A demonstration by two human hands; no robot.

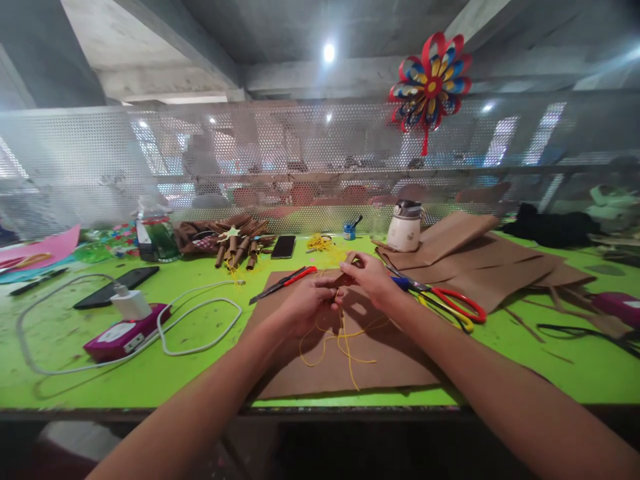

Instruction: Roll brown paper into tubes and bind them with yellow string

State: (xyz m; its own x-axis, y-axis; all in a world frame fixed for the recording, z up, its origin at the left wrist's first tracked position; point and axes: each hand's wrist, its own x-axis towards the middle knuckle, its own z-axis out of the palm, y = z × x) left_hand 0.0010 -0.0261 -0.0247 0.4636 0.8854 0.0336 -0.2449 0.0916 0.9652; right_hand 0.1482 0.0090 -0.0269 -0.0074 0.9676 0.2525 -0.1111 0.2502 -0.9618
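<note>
My left hand point(311, 303) and my right hand point(369, 279) meet above a large sheet of brown paper point(390, 363) at the front of the table. Between their fingertips they hold a small folded strip of brown paper point(345, 275). Both hands are closed on it. Thin yellow string point(345, 343) hangs below my fingers and trails in loose loops over the sheet. A red-and-black cutting tool point(283, 285) lies on the sheet's far left corner. Scissors with red handles point(463, 305) and a yellow-handled pair point(445, 315) lie beside my right forearm.
Left are a purple power strip point(127, 333) with a white charger and cable, and a black tablet-like device point(115, 287). Behind stand rolled brown paper pieces point(240, 250), a phone point(283, 247), a blue jar point(349, 231) and a white bottle point(404, 230). Brown sheets point(480, 260) lie right.
</note>
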